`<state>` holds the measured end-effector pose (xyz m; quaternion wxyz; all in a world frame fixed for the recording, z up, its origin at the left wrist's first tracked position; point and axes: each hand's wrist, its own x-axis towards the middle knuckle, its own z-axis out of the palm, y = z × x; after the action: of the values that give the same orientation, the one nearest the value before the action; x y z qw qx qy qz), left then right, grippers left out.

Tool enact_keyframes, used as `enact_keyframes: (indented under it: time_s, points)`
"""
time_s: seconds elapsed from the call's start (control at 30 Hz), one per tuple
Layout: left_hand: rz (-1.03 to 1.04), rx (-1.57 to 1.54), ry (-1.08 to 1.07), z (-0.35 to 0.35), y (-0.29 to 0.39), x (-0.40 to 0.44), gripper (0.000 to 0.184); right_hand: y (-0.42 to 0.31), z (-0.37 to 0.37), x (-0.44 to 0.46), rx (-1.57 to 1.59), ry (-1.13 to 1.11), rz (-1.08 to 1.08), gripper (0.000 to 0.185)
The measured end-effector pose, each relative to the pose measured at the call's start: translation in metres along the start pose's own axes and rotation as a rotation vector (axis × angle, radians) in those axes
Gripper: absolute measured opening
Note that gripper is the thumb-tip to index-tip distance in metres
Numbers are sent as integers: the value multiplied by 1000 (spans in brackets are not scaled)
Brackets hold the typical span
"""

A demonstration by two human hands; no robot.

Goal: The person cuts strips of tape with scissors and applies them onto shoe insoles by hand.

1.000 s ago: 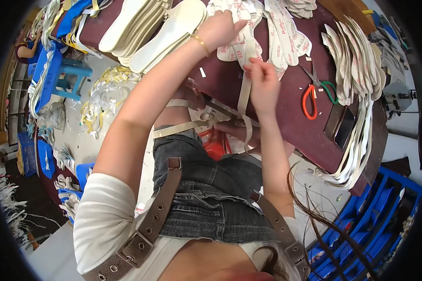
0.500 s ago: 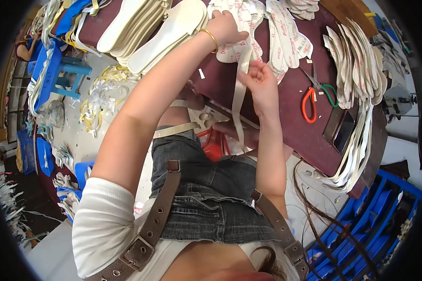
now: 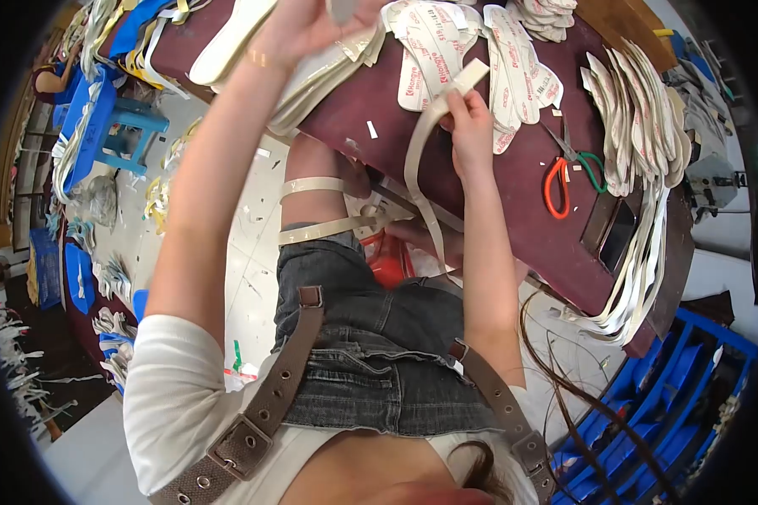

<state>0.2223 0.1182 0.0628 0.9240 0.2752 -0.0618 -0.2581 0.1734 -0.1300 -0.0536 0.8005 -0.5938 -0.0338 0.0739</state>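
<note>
My right hand [image 3: 469, 126] is closed in a pinch on a long cream strip [image 3: 416, 160], near its upper end. The strip's short end sticks up past the fingers, and its long tail hangs over the table edge toward my lap. My left hand [image 3: 307, 29] is raised at the top edge over the stacked cream insoles [image 3: 333, 71]. It is blurred and partly cut off, with a small greyish patch by the fingers that I cannot make out. Beyond my right hand lie insole pieces with red print [image 3: 429, 50] and another printed pile [image 3: 514, 71].
Scissors [image 3: 568, 160] with one orange and one green handle lie open on the dark red table [image 3: 514, 202]. A bundle of printed insoles [image 3: 636, 118] with hanging white strips [image 3: 640, 278] is at the right. Blue crates [image 3: 665, 396] stand lower right; a blue stool [image 3: 130, 130] is left.
My left hand has left the strip by the printed pieces and moved left and up. My right hand still holds the strip and has risen slightly; the strip's top end is now free.
</note>
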Motion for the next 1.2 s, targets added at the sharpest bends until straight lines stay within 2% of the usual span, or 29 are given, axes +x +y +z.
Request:
enact_keyframes:
  time_s: [0.03,0.07,0.1,0.13,0.2,0.23,0.3,0.33,0.4,0.43,0.47,0.53,0.6,0.67,0.7,0.73,0.77,0.8,0.87,0.9,0.93,1.0,1.07,1.13,1.2]
  points:
    - [19,-199,-228,2,-19,-17,68,-3,-3,-3,188,-10,18,17]
    - [259,164,55,41,-54,-44,68,-8,-7,-6,380,-21,33,17]
    - [205,87,-38,38,-70,-59,73,-15,-14,-14,465,-97,46,19]
    - [154,-43,-230,30,-83,-63,69,-22,-17,-25,467,-88,47,21]
    - [105,187,191,17,-100,-58,61,-33,-16,-50,481,-162,73,22]
    - [258,250,285,16,-114,-53,53,-37,-9,-63,471,-166,84,22]
    - [255,209,315,21,-135,-60,47,-44,6,-84,246,-81,48,20]
    - [258,211,346,28,-148,-66,42,-45,4,-90,244,-66,50,20]
    - [185,178,332,23,-163,-82,39,-48,-2,-100,16,-107,141,17]
    - [129,151,328,21,-168,-89,37,-52,0,-102,-147,-128,-43,14]
    - [118,146,332,22,-174,-95,37,-53,2,-101,-146,-121,-33,14]
    - [70,292,518,31,-176,-104,32,-52,8,-94,-369,-195,-282,11]
    - [107,367,530,28,-179,-106,31,-54,9,-91,-468,-247,-309,12]
    - [148,442,546,29,-180,-108,29,-60,13,-94,-351,-291,175,13]
    - [238,898,576,36,-179,-108,30,-53,10,-91,-350,-295,173,13]
    - [322,1355,589,42,-176,-109,32,-42,3,-86,292,-345,367,14]
    - [319,1455,506,50,-172,-112,30,-32,-3,-86,943,-364,547,14]
    - [313,1454,506,46,-176,-113,30,-38,3,-93,946,-360,550,14]
    - [336,671,718,33,-182,-108,29,-56,22,-105,502,-96,423,16]
    - [376,558,724,40,-178,-107,33,-54,20,-109,312,-103,352,18]
    - [368,557,728,36,-179,-110,33,-50,19,-113,314,-98,359,18]
    - [327,423,662,29,-178,-111,35,-44,19,-117,104,-75,222,20]
    - [327,431,650,32,-179,-111,34,-41,24,-120,175,-87,265,20]
    - [372,443,673,36,-180,-110,32,-39,33,-121,369,6,434,25]
    - [402,471,682,36,-182,-111,30,-39,37,-121,434,35,481,22]
